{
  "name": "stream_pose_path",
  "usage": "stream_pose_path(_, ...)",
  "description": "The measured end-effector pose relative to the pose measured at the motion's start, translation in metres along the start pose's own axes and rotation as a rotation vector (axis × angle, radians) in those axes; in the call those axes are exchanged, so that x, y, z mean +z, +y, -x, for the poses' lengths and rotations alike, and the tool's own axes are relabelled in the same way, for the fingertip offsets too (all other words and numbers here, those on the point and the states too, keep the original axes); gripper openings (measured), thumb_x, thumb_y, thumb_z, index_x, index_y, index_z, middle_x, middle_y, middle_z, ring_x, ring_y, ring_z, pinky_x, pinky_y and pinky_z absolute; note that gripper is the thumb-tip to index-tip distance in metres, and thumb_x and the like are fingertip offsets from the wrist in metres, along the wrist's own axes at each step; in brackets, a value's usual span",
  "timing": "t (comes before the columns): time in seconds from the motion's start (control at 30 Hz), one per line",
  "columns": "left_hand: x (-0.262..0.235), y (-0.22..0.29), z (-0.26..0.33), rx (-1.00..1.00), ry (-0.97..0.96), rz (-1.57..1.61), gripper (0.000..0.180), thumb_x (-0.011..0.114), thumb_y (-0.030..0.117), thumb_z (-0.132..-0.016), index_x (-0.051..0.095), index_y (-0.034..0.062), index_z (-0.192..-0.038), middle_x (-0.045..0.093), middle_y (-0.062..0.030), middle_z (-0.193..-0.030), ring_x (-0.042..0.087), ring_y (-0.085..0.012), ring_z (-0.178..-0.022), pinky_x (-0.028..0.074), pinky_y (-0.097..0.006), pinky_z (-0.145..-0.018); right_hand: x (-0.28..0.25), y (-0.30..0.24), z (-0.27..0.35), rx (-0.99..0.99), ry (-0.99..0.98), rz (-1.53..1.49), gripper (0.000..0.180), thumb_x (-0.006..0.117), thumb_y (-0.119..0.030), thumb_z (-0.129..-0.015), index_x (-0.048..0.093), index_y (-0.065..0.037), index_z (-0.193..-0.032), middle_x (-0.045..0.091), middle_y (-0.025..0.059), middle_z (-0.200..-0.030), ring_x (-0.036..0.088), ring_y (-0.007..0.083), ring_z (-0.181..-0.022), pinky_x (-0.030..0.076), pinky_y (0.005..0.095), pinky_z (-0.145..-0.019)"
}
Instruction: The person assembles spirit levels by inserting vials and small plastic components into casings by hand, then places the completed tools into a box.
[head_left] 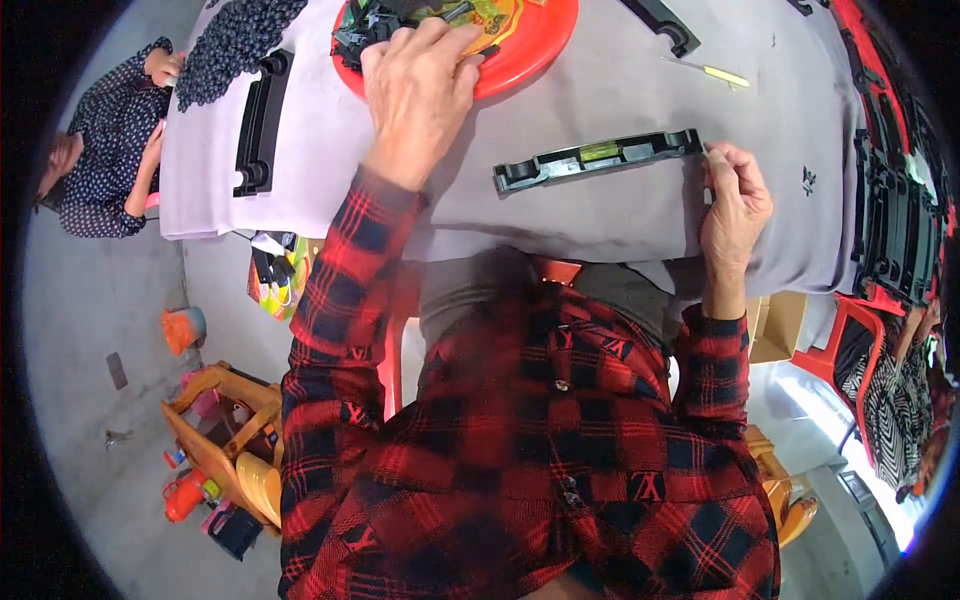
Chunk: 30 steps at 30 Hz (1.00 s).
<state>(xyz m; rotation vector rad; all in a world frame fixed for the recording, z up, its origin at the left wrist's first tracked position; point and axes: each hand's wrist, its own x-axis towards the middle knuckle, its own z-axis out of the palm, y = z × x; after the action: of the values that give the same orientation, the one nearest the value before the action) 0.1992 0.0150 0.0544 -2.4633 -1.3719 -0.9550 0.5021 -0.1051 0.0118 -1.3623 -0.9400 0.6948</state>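
At the far middle of the table, my left hand [420,85] is over a red plate [545,62] that holds small dark plastic pieces [362,45] and some clear yellow ones. Its fingers are bent down among the pieces, closed, and what they grip is hidden. A long black plastic frame [600,158] with a yellow-green insert and shiny, pale sections lies on the cloth in front of me. My right hand [737,205] pinches the right end of this frame between thumb and fingers.
Beyond the frame lies a screwdriver [725,75] with a yellow handle. Similar black frames rest at the left [263,125] and stack at the right edge [890,220]. A heap of black round pieces [235,45] is far left, near another person [110,150].
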Motion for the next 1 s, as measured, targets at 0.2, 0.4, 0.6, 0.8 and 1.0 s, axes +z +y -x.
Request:
stream_pose_path(0.2,0.020,-0.006,-0.005,0.028,-0.209,-0.125,0.024,0.069,0.017,-0.084,0.076,0.0127,-0.107,0.072,-0.0050,-0.099,0.065,-0.0267,-0.092,0.047,-0.041,-0.077,0.003,-0.001,0.002,-0.024,-0.032,0.024,0.006,0.067,-0.004,-0.095,0.071,0.000,-0.097,0.061,-0.0072,-0.084,0.048,0.0009,-0.074,0.038,0.0172,-0.065)
stream_pose_path(0.4,0.027,-0.016,-0.007,0.071,-0.116,-0.078,0.023,0.069,0.012,-0.081,0.075,0.0096,-0.104,0.072,-0.0070,-0.098,0.067,-0.0300,-0.090,0.051,-0.043,-0.077,0.003,-0.001,0.000,-0.039,-0.024,0.048,0.007,0.067,-0.004,-0.095,0.071,0.001,-0.098,0.061,-0.0067,-0.082,0.049,0.0014,-0.074,0.038,0.0171,-0.066)
stream_pose_path(0.6,0.030,0.006,-0.005,0.157,0.527,0.855,0.023,0.076,0.003,-0.073,0.068,0.0028,-0.094,0.060,-0.0117,-0.087,0.061,-0.0327,-0.080,0.048,-0.040,-0.069,0.010,-0.007,0.005,-0.128,0.032,0.038,0.009,0.068,-0.003,-0.094,0.071,0.000,-0.103,0.064,-0.0049,-0.085,0.053,0.0027,-0.076,0.044,0.0188,-0.069)
stream_pose_path(0.8,-0.031,0.085,0.028,-0.330,-0.260,0.924,0.040,0.069,0.002,-0.083,0.064,0.0031,-0.123,0.068,-0.0075,-0.080,0.067,-0.0164,-0.068,0.053,-0.030,-0.064,0.030,-0.059,0.025,-0.136,-0.272,0.013,0.012,0.070,-0.002,-0.093,0.071,-0.001,-0.104,0.065,-0.0043,-0.088,0.056,0.0034,-0.078,0.046,0.0195,-0.071)
stream_pose_path(1.0,-0.034,0.099,0.035,-0.389,-0.336,1.015,0.045,0.068,-0.001,-0.082,0.061,0.0017,-0.126,0.066,-0.0064,-0.077,0.065,-0.0149,-0.067,0.053,-0.030,-0.064,0.046,-0.066,0.036,0.009,-0.456,0.005,0.012,0.072,-0.003,-0.090,0.070,0.000,-0.102,0.068,-0.0009,-0.085,0.061,0.0048,-0.078,0.051,0.0222,-0.070)
